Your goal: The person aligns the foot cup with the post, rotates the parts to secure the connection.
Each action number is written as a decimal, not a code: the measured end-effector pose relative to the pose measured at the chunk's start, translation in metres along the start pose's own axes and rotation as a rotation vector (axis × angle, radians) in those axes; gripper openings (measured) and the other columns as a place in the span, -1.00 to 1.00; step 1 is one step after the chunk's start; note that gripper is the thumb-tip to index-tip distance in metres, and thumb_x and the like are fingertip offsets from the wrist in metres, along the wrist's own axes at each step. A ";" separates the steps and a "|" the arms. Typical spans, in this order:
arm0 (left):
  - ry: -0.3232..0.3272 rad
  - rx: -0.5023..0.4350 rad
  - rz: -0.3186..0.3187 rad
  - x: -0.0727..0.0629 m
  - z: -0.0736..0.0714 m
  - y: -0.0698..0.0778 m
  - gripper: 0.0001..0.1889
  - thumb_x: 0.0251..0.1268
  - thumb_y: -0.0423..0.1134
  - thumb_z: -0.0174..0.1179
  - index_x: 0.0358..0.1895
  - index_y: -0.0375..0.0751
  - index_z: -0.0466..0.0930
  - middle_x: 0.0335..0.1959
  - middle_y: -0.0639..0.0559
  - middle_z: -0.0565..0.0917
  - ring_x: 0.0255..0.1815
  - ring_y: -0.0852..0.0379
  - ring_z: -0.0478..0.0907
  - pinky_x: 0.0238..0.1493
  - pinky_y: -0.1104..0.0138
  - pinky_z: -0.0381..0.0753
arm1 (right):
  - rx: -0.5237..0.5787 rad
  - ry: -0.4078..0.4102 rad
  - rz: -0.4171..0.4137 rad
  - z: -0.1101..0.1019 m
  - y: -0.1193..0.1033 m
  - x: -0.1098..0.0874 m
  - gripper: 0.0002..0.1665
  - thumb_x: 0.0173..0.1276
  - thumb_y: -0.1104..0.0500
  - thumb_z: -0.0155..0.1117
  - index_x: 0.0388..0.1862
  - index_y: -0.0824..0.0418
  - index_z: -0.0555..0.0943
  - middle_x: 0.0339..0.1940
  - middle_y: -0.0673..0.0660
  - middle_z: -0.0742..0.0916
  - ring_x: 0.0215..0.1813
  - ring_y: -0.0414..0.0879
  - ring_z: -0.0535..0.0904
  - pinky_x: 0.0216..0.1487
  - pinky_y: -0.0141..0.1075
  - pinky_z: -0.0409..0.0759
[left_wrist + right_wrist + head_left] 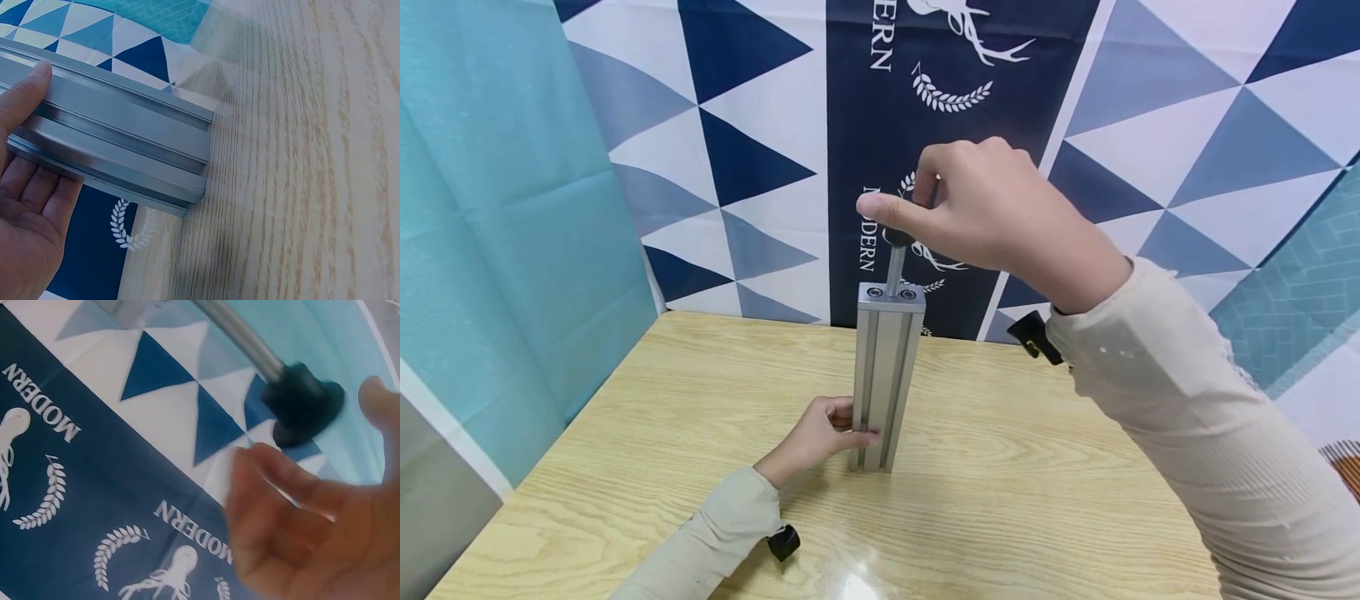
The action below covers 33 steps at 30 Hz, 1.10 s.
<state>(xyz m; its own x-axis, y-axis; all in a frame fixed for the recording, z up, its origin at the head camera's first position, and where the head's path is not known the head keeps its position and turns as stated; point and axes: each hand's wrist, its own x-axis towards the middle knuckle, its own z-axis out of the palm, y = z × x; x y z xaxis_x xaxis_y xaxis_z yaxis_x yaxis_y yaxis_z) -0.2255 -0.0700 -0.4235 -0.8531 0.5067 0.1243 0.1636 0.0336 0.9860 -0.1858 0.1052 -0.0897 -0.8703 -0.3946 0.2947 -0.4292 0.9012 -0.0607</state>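
Observation:
A silver grooved aluminium profile [889, 358] stands upright on the wooden table, capped by an end plate [874, 304] with two screws. My left hand [812, 440] grips it near its foot, thumb across the front face and fingers on the far side. In the left wrist view the lower end of the profile meets the table. From the end plate rises a metal rod [896, 268] topped with a black knob [300, 403]. Right beside that knob is my right hand [1000, 204], fingers loosely bent and thumb stretched out; the right wrist view shows a gap between fingertips and knob.
The pale wooden table [1045, 467] reaches back to a patterned blue and white cloth [760, 167]. A teal curtain [512, 208] hangs at the left. Black clips [1033, 335] sit on both sleeves.

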 end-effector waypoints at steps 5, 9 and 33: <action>0.000 0.006 -0.002 0.000 0.000 0.001 -0.54 0.09 -0.34 0.40 0.12 -0.31 0.58 -0.14 -0.17 0.73 -0.14 0.11 0.69 -0.07 0.31 0.66 | 0.032 -0.209 -0.226 -0.013 0.011 -0.001 -0.34 0.53 -0.20 -0.17 0.48 0.07 0.22 0.33 0.12 0.48 0.17 -0.01 0.51 0.21 0.00 0.46; 0.002 0.014 0.003 0.000 -0.001 0.000 -0.55 0.10 -0.33 0.40 0.09 -0.32 0.59 -0.15 -0.17 0.73 -0.14 0.10 0.69 -0.09 0.30 0.66 | 0.020 -0.319 -0.418 -0.016 0.019 0.002 -0.42 0.58 0.18 -0.19 0.53 0.00 0.13 0.53 0.03 0.21 0.43 -0.05 0.26 0.40 0.00 0.27; 0.010 0.013 -0.016 -0.001 0.001 0.001 -0.56 0.09 -0.30 0.42 0.08 -0.30 0.60 -0.16 -0.14 0.73 -0.14 0.11 0.69 -0.09 0.30 0.66 | 0.024 0.012 -0.053 0.002 0.009 0.004 -0.32 0.27 -0.40 0.12 -0.27 0.22 0.64 -0.53 0.10 0.65 -0.44 -0.04 0.53 -0.38 -0.23 0.49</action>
<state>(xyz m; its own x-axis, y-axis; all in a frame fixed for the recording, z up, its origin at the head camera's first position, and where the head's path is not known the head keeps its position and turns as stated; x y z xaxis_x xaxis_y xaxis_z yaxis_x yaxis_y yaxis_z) -0.2240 -0.0702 -0.4230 -0.8608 0.4970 0.1093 0.1558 0.0529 0.9864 -0.1939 0.1111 -0.0911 -0.8431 -0.4396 0.3098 -0.4806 0.8744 -0.0670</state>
